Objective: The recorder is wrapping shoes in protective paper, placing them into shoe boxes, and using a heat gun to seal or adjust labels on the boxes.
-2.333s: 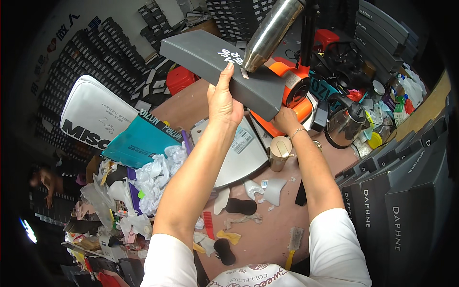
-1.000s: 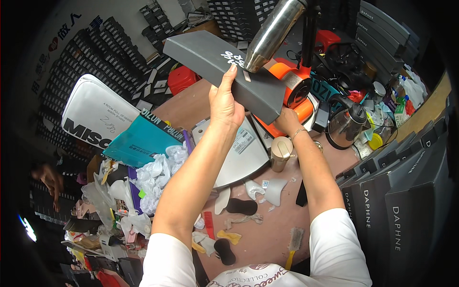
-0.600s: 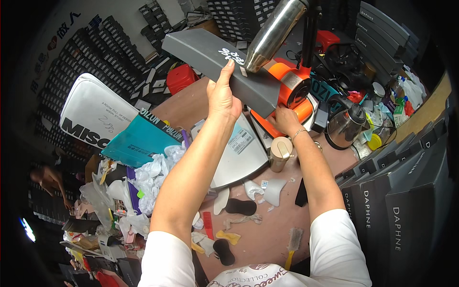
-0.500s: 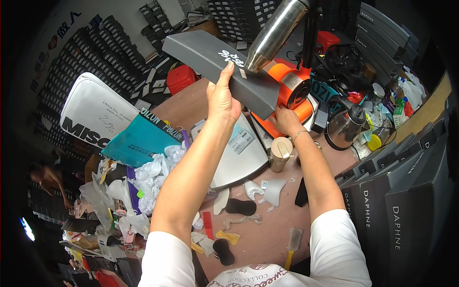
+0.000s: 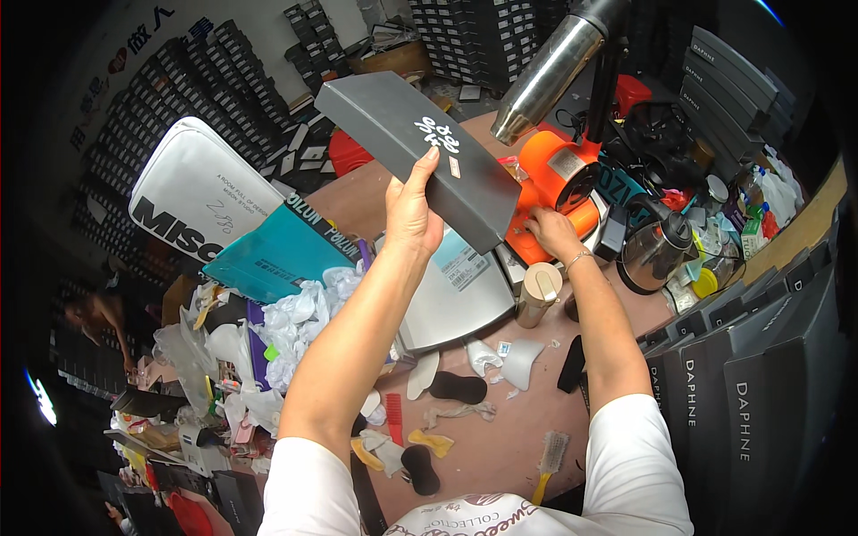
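Note:
My left hand (image 5: 416, 210) grips a long dark grey shoebox (image 5: 416, 147), thumb on the side with white handwriting. The box is held tilted above the table, left of a metal nozzle (image 5: 550, 79) that points down toward it without visibly touching. That nozzle sits above an orange hot-air blower (image 5: 561, 163). My right hand (image 5: 551, 234) is at the blower's lower front, its fingers curled against the orange housing; the fingertips are partly hidden. Just in front of that hand stands a beige lidded cup (image 5: 538, 290). Below the box lies a white-grey flat device (image 5: 456, 304) with a label.
An electric kettle (image 5: 651, 255) stands to the right, with stacked grey shoeboxes (image 5: 715, 393) nearer me. At left are white and teal packages (image 5: 277, 246) and crumpled white plastic (image 5: 308, 313). A yellow-handled brush (image 5: 552, 454) and red comb (image 5: 393, 418) lie on the pink table.
The shoebox has shifted away from the nozzle, leaving a wider gap. My right hand now shows more fully at the blower's front, less covered by the box. The whole view has shifted slightly.

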The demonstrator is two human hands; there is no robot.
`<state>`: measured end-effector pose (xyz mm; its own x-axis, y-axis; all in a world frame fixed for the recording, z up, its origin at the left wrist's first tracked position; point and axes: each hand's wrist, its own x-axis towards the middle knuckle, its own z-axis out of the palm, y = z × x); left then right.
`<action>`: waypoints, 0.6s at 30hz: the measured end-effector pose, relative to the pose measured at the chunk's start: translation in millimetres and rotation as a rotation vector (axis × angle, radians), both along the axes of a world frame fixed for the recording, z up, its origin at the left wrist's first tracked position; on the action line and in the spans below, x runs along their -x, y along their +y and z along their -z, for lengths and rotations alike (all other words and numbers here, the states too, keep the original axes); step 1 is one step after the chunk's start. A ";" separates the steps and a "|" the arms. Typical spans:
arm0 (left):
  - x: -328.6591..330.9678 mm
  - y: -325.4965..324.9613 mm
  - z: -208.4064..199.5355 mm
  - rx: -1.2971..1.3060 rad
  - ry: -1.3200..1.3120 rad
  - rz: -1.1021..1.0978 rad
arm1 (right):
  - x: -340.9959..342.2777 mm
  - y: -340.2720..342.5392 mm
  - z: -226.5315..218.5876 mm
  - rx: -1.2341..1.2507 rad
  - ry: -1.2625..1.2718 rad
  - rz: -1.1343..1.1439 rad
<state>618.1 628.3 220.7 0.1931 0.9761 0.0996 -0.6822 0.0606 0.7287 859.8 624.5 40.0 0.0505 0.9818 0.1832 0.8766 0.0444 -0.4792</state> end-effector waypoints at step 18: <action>73.2 -45.3 9.4 0.070 0.091 -0.041 | 1.9 -11.8 3.5 -0.074 -0.006 -0.093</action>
<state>544.9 583.0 211.3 0.1583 0.9873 0.0148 -0.6163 0.0871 0.7827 857.9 612.6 36.5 -0.0421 0.9658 0.2558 0.8699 0.1613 -0.4660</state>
